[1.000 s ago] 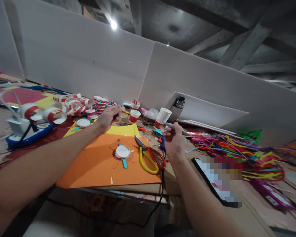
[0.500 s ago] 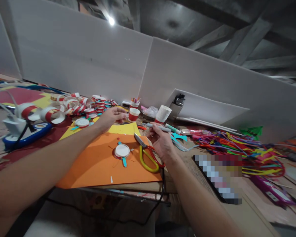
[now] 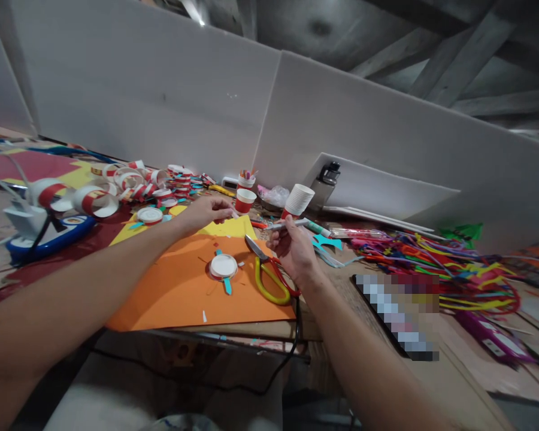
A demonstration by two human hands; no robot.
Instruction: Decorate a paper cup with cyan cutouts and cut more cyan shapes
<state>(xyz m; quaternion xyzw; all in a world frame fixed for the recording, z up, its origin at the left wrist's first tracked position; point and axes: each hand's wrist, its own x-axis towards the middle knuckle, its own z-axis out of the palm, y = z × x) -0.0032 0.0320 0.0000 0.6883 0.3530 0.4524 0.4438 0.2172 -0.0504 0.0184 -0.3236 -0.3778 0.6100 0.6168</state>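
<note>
My right hand [image 3: 293, 249] is closed round a thin grey stick [image 3: 290, 225], held level above the scissors [image 3: 270, 276] with yellow and red handles. My left hand [image 3: 209, 211] reaches over the yellow paper [image 3: 233, 228], its fingertips pinched on a small white piece that I cannot make out. On the orange paper sheet [image 3: 179, 293] lies a white round lid [image 3: 223, 266] with blue strips sticking out from under it.
Red and white paper cups [image 3: 298, 200] and cut cup rings [image 3: 94, 200] lie at the back and left. A heap of coloured pipe cleaners [image 3: 435, 263] spreads on the right beside a dark tablet [image 3: 395, 317]. A black cable [image 3: 291, 341] hangs over the table's front edge.
My right hand has moved left with the grey stick, from beside the pipe cleaners to above the scissors. My left hand has shifted slightly right, its fingers now pinched.
</note>
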